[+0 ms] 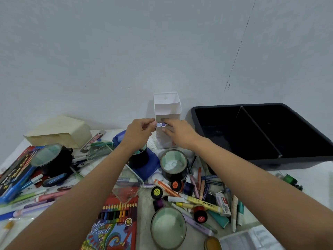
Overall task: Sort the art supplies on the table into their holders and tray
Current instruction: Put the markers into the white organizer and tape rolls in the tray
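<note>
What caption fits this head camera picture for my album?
Left hand and right hand hold two purple-capped markers before the white holder, beside the black tray.

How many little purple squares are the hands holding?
2. The left hand pinches the paler square, the right hand the darker square, before the white holder. Others may hide behind fingers.

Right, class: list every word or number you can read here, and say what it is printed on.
"18": round badge on the coloured pencil box.
"Color Pencil": same box, lower front.
Too blurred to read: yellow lettering on the dark pack, paint pot lids, small white box.
</note>
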Motion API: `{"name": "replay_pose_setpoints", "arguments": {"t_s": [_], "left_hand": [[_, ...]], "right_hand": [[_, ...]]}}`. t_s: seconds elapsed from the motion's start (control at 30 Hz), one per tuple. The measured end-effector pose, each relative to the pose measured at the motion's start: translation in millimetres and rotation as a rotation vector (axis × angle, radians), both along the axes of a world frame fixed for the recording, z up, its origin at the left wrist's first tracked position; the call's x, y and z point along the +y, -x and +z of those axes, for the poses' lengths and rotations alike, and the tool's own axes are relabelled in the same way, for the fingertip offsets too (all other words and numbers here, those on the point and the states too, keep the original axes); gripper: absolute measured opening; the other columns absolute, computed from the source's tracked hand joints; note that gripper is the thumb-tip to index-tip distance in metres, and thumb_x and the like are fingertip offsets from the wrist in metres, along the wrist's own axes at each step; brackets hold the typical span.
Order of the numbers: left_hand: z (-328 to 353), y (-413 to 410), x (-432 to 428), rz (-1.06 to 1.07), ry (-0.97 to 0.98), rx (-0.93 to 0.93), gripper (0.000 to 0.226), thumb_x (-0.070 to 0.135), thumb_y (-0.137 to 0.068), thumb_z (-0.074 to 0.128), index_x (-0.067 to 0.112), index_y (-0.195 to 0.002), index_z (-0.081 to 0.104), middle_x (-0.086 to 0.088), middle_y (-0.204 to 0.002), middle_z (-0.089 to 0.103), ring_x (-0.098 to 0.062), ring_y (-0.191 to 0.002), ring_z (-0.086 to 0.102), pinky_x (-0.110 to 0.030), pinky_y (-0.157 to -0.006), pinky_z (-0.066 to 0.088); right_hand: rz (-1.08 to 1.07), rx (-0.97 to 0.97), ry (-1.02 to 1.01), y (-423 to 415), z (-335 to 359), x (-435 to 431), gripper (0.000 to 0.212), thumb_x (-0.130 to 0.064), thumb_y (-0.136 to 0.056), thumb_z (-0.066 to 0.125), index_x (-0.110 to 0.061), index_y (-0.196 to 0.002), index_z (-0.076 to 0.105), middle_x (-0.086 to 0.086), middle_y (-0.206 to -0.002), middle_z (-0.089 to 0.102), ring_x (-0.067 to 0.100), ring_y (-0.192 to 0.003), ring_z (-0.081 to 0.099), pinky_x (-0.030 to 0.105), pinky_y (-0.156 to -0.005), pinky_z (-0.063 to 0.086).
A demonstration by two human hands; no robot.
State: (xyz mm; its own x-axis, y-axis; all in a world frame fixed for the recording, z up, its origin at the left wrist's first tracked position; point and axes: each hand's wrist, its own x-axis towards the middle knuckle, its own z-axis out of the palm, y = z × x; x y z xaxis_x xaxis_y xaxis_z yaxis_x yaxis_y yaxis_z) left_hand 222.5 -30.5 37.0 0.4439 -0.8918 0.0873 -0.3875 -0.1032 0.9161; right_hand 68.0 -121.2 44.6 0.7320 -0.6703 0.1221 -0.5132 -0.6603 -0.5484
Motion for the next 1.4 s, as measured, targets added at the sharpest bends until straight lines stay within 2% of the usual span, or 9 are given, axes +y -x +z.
{"name": "replay_pose_setpoints", "arguments": {"t_s": [0.1,0.17,0.3,0.5,0.57,0.77,1.17,1.3,1.4], "left_hand": [[4.8,7.6,21.2,0.037,-0.006,-0.090,0.009,0.027,-0.096,0.064,0.024,-0.096,0.072,0.005,-0.085,0.074,-0.010,-0.081,0.073,-0.035,-0.078,0.057],[13.2,19.2,44.1,0.020,0.010,-0.156,0.009,0.029,-0.096,0.064,0.024,-0.090,0.068,0.005,-0.080,0.071,-0.008,-0.073,0.070,-0.028,-0.071,0.052],[23.4,49.2,84.0,-0.374,0.010,-0.317,0.009,0.031,-0.094,0.067,0.025,-0.088,0.071,0.008,-0.078,0.070,-0.012,-0.072,0.066,-0.033,-0.073,0.056],[0.2,96.9,107.7,-0.914,-0.151,-0.787,0.037,0.064,-0.090,0.057,0.032,-0.102,0.071,0.013,-0.096,0.062,-0.003,-0.088,0.056,-0.026,-0.077,0.048],[-12.0,100.0,112.0,-0.927,-0.141,-0.880,0.045,0.070,-0.088,0.055,0.034,-0.109,0.070,0.012,-0.102,0.062,-0.005,-0.094,0.055,-0.028,-0.079,0.048],[-11.0,95.7,113.4,-0.971,-0.202,-0.775,0.039,0.064,-0.088,0.061,0.031,-0.102,0.076,0.011,-0.097,0.065,-0.005,-0.089,0.056,-0.024,-0.077,0.047],[6.6,79.2,112.5,-0.987,-0.612,-0.764,0.038,0.065,-0.083,0.065,0.032,-0.100,0.073,0.018,-0.100,0.067,-0.001,-0.091,0.060,-0.031,-0.083,0.055],[3.2,96.1,107.0,-0.908,-0.544,-0.960,0.035,0.062,-0.089,0.060,0.030,-0.100,0.070,0.015,-0.088,0.062,-0.007,-0.083,0.057,-0.029,-0.070,0.049],[-8.7,118.7,100.6,-0.877,-0.485,-1.140,0.020,0.042,-0.092,0.063,0.025,-0.100,0.070,0.004,-0.097,0.066,-0.020,-0.091,0.061,-0.033,-0.075,0.050]], "right_hand": [[0.005,-0.042,0.075,16.7,1.2,14.8,0.044,-0.025,-0.101,0.052,-0.031,-0.144,0.042,0.003,-0.105,0.071,0.023,-0.076,0.065,0.042,-0.076,0.056],[-0.020,-0.164,0.108,36.8,4.7,28.1,0.033,-0.027,-0.101,0.054,-0.029,-0.135,0.053,-0.006,-0.080,0.067,0.010,-0.062,0.060,0.037,-0.069,0.056],[-0.015,-0.337,0.047,87.0,10.1,59.6,0.013,-0.024,-0.100,0.060,-0.019,-0.107,0.070,-0.012,-0.078,0.067,0.007,-0.061,0.062,0.020,-0.060,0.049],[0.229,0.005,-0.035,131.2,-11.5,86.5,0.012,-0.026,-0.099,0.059,-0.023,-0.097,0.070,-0.012,-0.074,0.066,0.009,-0.066,0.062,0.030,-0.062,0.051],[0.282,0.130,0.012,137.1,-20.0,91.1,0.012,-0.026,-0.098,0.058,-0.023,-0.096,0.070,-0.013,-0.078,0.066,0.005,-0.071,0.059,0.027,-0.065,0.050],[0.280,0.258,0.154,139.1,-36.4,97.7,0.018,-0.037,-0.093,0.060,-0.024,-0.095,0.073,-0.005,-0.088,0.068,0.014,-0.079,0.062,0.031,-0.064,0.049],[0.206,0.349,0.261,121.7,-41.6,108.5,0.014,-0.038,-0.088,0.063,-0.025,-0.086,0.063,-0.002,-0.086,0.067,0.022,-0.081,0.062,0.029,-0.061,0.037],[0.163,0.307,0.272,125.5,-47.4,107.0,0.011,-0.032,-0.084,0.066,-0.025,-0.090,0.059,-0.004,-0.086,0.067,0.022,-0.082,0.062,0.031,-0.060,0.040],[0.100,0.306,0.275,128.4,-50.0,104.3,0.018,-0.033,-0.080,0.068,-0.026,-0.093,0.058,-0.004,-0.087,0.067,0.025,-0.081,0.063,0.035,-0.059,0.047]]}}
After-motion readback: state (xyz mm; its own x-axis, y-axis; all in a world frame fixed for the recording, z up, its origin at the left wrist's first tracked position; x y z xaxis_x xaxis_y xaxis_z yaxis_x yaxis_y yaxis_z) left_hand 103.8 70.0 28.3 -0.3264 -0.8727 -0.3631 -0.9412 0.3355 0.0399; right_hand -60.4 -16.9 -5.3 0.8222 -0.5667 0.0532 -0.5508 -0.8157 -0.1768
